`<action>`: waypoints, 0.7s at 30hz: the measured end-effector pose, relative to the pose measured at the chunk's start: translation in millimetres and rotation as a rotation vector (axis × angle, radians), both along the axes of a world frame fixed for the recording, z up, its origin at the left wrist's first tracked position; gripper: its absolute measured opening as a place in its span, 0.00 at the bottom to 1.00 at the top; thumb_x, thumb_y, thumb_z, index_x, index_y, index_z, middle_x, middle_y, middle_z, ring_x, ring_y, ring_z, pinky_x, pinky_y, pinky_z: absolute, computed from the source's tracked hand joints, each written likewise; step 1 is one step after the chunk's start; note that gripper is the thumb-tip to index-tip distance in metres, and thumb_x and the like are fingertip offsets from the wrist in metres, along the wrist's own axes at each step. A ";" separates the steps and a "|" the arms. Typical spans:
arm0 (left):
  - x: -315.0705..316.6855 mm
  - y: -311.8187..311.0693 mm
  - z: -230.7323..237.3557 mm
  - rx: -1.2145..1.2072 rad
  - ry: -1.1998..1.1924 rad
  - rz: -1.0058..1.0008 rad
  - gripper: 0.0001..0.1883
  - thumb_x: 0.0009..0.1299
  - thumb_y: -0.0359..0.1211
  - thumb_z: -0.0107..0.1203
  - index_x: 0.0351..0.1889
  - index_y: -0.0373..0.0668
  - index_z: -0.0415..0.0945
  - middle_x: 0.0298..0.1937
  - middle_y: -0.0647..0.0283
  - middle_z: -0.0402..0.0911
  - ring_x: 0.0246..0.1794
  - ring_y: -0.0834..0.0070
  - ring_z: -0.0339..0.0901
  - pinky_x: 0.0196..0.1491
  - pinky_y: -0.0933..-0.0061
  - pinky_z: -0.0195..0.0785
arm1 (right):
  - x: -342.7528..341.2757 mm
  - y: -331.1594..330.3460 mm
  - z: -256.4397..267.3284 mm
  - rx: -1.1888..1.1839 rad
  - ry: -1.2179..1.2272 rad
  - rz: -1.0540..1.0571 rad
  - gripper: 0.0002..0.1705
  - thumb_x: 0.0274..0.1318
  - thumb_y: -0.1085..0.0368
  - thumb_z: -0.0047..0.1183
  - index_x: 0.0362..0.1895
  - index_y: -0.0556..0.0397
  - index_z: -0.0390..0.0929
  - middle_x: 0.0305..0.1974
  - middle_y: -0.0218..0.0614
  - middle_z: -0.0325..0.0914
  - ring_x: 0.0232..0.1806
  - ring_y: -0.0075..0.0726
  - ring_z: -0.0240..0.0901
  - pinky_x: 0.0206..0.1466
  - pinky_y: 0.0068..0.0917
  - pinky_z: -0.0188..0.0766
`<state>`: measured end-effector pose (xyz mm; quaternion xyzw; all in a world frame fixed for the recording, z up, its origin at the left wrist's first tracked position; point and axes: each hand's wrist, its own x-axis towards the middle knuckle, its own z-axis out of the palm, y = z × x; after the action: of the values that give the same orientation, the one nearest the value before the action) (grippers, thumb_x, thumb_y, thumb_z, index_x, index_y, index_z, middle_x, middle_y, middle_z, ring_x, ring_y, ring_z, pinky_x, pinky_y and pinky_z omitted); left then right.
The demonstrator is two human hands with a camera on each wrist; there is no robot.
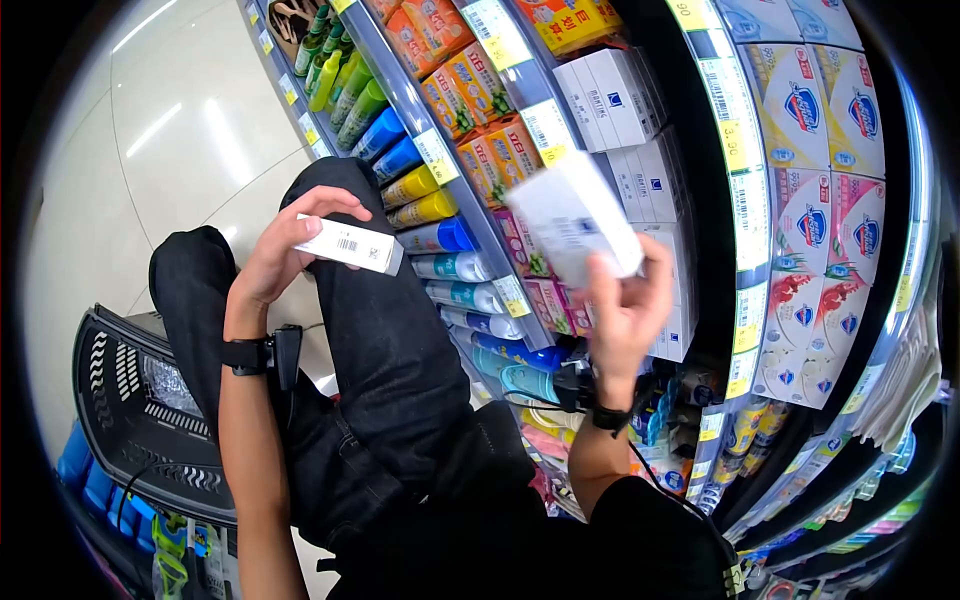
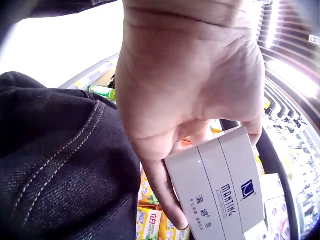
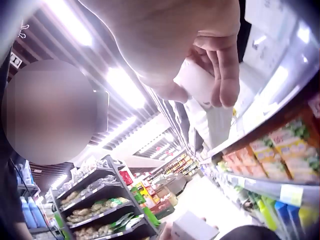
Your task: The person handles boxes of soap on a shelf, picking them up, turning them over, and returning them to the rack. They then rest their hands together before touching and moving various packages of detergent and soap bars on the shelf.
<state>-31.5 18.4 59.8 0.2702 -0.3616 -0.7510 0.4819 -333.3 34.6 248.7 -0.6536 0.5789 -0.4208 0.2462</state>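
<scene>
In the head view my left hand (image 1: 275,250) grips a small white box (image 1: 350,245), a barcode on its upward side, above the knee. The left wrist view shows that box (image 2: 220,185) with blue MANTING lettering between the thumb and fingers of my left hand (image 2: 190,75). My right hand (image 1: 632,315) pinches another white box (image 1: 575,220), blurred, in front of the shelf of white boxes (image 1: 645,185). From the right wrist, the fingers of my right hand (image 3: 190,50) hold a white box (image 3: 212,120) by its end.
Orange soap packs (image 1: 465,90) and bottles (image 1: 430,210) stand on shelves beside the white boxes. Further right are stacked soap boxes (image 1: 800,220). A black basket (image 1: 100,400) stands on the floor at the left, beside the legs.
</scene>
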 end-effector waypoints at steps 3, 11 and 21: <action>-0.7 0.3 -4.0 0.000 0.008 0.016 0.29 0.66 0.54 0.52 0.57 0.41 0.73 0.54 0.56 0.78 0.56 0.70 0.76 0.55 0.70 0.71 | -17.3 2.8 25.3 -0.095 0.065 -0.133 0.17 0.61 0.71 0.60 0.48 0.64 0.68 0.38 0.43 0.79 0.27 0.25 0.79 0.23 0.17 0.72; -4.8 -0.5 -7.1 0.014 0.008 -0.003 0.26 0.68 0.52 0.51 0.53 0.41 0.73 0.50 0.57 0.78 0.52 0.68 0.80 0.51 0.66 0.78 | -33.2 -17.3 36.4 -0.275 0.367 -0.346 0.16 0.54 0.65 0.69 0.40 0.62 0.77 0.26 0.27 0.76 0.23 0.14 0.63 0.27 0.13 0.58; -4.5 0.5 -4.8 0.039 -0.011 0.039 0.26 0.68 0.53 0.52 0.50 0.41 0.73 0.48 0.57 0.78 0.50 0.67 0.81 0.49 0.62 0.81 | -40.0 -39.5 18.1 -0.422 0.659 -0.389 0.26 0.52 0.56 0.71 0.47 0.63 0.81 0.42 0.45 0.81 0.45 0.44 0.76 0.54 0.36 0.71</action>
<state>-36.0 18.9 55.0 0.2906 -0.3443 -0.7470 0.4889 -373.3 -4.9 266.8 -0.6679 0.6401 -0.3372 -0.1745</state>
